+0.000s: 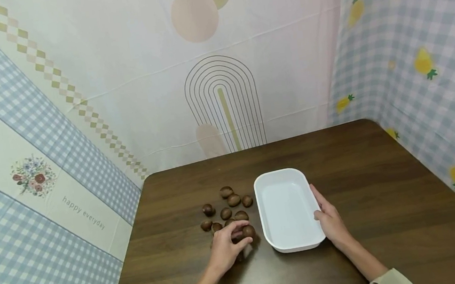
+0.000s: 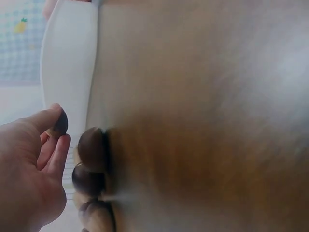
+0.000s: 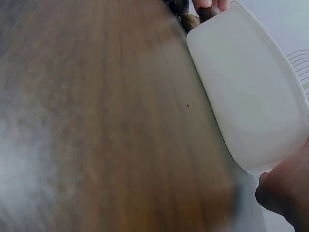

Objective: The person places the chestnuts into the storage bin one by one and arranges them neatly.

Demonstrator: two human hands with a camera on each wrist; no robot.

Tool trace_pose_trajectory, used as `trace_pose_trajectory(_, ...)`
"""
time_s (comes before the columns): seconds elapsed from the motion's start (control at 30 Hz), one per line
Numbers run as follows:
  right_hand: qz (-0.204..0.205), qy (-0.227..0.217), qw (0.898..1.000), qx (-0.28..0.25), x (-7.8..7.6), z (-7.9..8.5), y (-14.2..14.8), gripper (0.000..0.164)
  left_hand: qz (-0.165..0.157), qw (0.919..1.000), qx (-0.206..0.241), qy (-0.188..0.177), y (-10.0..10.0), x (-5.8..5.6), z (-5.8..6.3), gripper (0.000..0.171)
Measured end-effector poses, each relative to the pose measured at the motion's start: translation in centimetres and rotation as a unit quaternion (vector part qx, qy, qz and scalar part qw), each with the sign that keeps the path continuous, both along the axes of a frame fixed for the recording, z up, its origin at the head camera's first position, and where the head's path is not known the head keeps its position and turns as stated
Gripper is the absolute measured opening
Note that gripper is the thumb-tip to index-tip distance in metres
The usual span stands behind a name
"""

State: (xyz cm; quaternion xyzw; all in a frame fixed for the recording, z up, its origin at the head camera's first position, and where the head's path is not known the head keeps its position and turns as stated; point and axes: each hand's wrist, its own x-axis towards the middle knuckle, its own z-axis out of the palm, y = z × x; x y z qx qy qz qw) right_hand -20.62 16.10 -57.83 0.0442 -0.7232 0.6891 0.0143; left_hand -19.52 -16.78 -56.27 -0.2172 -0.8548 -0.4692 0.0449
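My left hand (image 1: 225, 248) pinches a glossy brown chestnut (image 1: 249, 231) between thumb and fingertips, at the right side of a loose group of chestnuts. In the left wrist view this chestnut (image 2: 60, 123) shows a dark side and a paler base. Just right of the group stands a white rectangular dish (image 1: 289, 210) with rounded corners and nothing inside. My right hand (image 1: 332, 222) grips the dish's right side, thumb over the rim and fingers along the outer wall. Part of the group is hidden under the left hand.
Several more chestnuts (image 1: 233, 200) lie scattered on the dark wooden table (image 1: 389, 207), left of the dish. Patterned cloth (image 1: 295, 72) hangs behind the table and along both sides.
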Motion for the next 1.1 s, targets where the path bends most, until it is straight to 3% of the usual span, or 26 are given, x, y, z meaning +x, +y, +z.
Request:
trace_pose_trajectory(0.17,-0.001,-0.001,1.000,0.002,-0.1,-0.1,0.0,0.083,0.000,0.9997,0.023,0.007,0.0,-1.0,1.0,0.041)
trace_pose_trajectory(0.4,-0.004,0.001,1.000,0.007,-0.2,0.0,0.1,0.082,0.021,0.9996,0.017,0.010,1.6,-2.2,2.4,0.042)
trace_pose_trajectory(0.67,-0.005,-0.004,1.000,0.004,-0.1,-0.2,0.0,0.082,0.025,0.9992,0.023,0.023,4.9,-2.9,2.8,0.042)
trace_pose_trajectory(0.97,-0.006,-0.012,1.000,0.002,-0.2,-0.3,0.1,0.083,0.038,0.9970,0.005,0.067,9.2,-3.4,2.8,0.040)
trace_pose_trajectory(1.1,-0.006,-0.019,1.000,0.005,-0.1,-0.2,0.2,0.084,0.037,0.9974,0.010,0.061,11.0,-3.4,3.1,0.040)
